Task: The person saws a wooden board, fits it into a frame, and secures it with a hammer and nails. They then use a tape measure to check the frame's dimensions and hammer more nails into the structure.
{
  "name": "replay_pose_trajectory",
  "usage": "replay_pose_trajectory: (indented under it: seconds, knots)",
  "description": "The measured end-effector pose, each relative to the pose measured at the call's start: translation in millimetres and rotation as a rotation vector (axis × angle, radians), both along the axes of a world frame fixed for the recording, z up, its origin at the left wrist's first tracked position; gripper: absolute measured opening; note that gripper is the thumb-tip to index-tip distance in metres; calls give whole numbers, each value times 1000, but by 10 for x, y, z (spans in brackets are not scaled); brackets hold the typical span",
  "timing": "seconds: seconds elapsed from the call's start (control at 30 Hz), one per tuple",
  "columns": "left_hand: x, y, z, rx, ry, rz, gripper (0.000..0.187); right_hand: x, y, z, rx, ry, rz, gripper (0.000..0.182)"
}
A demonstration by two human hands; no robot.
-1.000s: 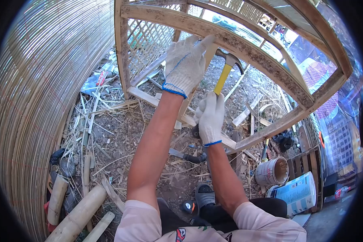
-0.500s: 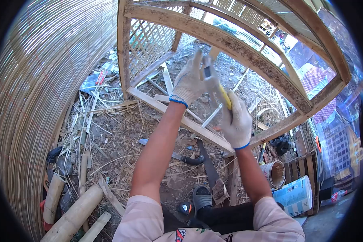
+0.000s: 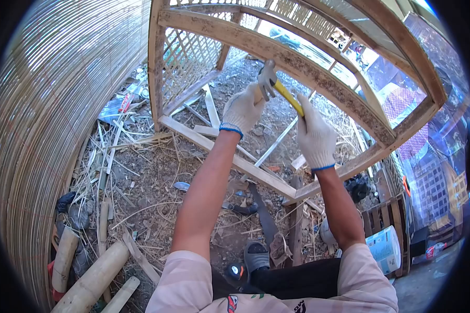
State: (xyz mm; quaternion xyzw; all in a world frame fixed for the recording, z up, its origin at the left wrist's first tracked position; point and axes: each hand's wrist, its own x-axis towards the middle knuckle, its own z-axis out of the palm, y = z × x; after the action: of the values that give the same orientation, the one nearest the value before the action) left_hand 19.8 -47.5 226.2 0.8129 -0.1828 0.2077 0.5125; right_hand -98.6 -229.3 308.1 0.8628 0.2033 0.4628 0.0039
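Observation:
My right hand (image 3: 317, 133), in a white knit glove with a blue cuff, grips the yellow handle of a claw hammer (image 3: 288, 97). The hammer's grey head is up against the curved wooden rail of a frame (image 3: 318, 70), its claw pointing down toward my other hand. My left hand (image 3: 242, 108), gloved the same way, is closed just left of the hammer head, below the rail. Its fingertips are partly hidden behind the claw, and I cannot tell what they hold.
A slatted bamboo screen (image 3: 42, 130) rises on the left. Thick bamboo lengths (image 3: 96, 274) lie at lower left. A hand saw (image 3: 263, 214) and a tape measure (image 3: 236, 271) are on the littered ground. A blue and white bucket (image 3: 385, 250) lies at right.
The hammer, blurred earlier, now shows sharply with its head at the rail. My right hand has shifted slightly right; the left fingers, more upright before, are now curled by the hammer head.

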Motion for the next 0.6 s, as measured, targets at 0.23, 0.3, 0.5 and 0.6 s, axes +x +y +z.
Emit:
replay_pose_trajectory:
  seconds: [0.23, 0.3, 0.5, 0.6]
  knots:
    - [-61, -4, 25, -50, -60, 33, 34, 130, -93, 19, -33, 138, -126, 33]
    - [6, -19, 29, -48, -72, 46, 35, -11, -28, 69, -28, 163, -81, 30]
    - [-160, 182, 147, -80, 178, -152, 65, -688, -390, -541, 1, 467, 125, 33]
    - [-89, 315, -121, 55, 182, -93, 77, -1075, -594, -976, 164, 929, 86, 23]
